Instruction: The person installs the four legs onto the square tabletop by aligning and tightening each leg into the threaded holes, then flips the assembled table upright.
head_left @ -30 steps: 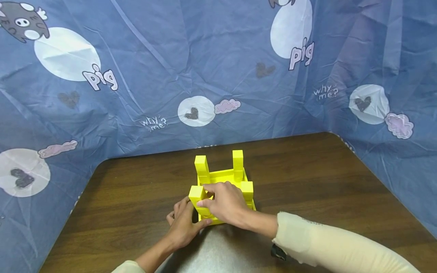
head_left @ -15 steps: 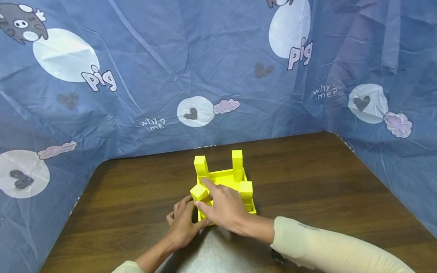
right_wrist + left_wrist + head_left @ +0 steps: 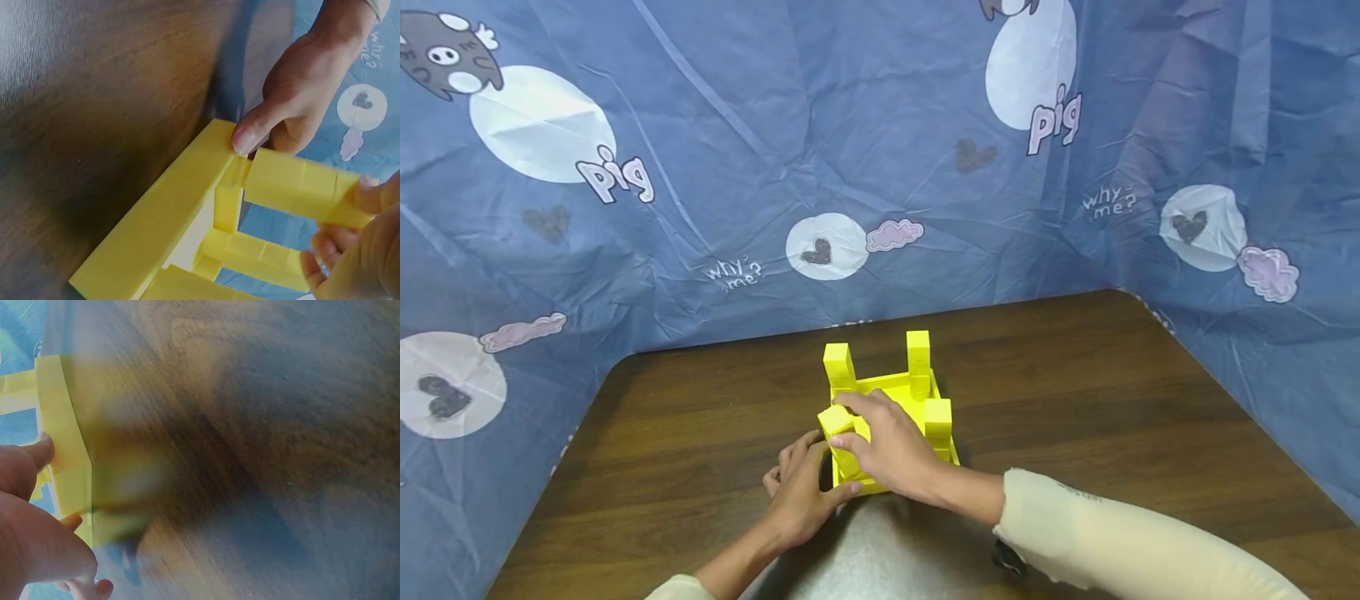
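Observation:
A yellow piece like a small upturned table stands on the wooden tabletop, its square rimmed base [image 3: 880, 384] down and several block-like legs pointing up. My right hand [image 3: 897, 448] pinches the near-left leg [image 3: 837, 422] near its top between thumb and fingers. In the right wrist view that leg [image 3: 287, 181] joins the base through a narrower neck, with a small gap visible there. My left hand [image 3: 801, 498] grips the base's near-left corner, thumb over the rim [image 3: 228, 140]. Part of the base's inside is hidden behind my right hand.
Other yellow legs stand at the far-left [image 3: 837, 362], far-right [image 3: 918, 358] and near-right [image 3: 937, 421] corners, close around my right hand. The brown tabletop [image 3: 1075, 392] reaches back to a blue printed cloth [image 3: 880, 150].
The near-left leg has turned about its upright axis as my right fingers shifted around it. My left hand keeps its hold on the base corner.

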The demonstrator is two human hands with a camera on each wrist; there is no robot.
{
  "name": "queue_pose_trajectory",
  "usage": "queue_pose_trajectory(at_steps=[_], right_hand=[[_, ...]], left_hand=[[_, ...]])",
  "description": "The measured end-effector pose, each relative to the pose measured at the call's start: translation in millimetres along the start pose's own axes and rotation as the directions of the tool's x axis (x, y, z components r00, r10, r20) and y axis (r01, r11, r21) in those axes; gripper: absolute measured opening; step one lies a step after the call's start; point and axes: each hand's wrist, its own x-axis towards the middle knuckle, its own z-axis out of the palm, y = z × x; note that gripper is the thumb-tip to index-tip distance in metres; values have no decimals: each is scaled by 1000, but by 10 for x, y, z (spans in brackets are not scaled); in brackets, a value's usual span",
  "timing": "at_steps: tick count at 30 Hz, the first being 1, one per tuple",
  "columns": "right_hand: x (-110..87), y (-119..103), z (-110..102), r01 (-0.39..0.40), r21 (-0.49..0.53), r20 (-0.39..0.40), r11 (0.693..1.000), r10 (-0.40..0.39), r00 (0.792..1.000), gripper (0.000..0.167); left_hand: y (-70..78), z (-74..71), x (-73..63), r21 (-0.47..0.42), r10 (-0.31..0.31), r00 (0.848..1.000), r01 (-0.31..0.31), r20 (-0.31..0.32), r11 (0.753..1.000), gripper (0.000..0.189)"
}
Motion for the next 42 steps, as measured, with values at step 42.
queue_pose_trajectory(at_steps=[42], right_hand=[[67,119,3,78,21,47,997,-79,996,68]], left_hand=[[9,-17,0,11,-16,1000,15,27,1000,71]])
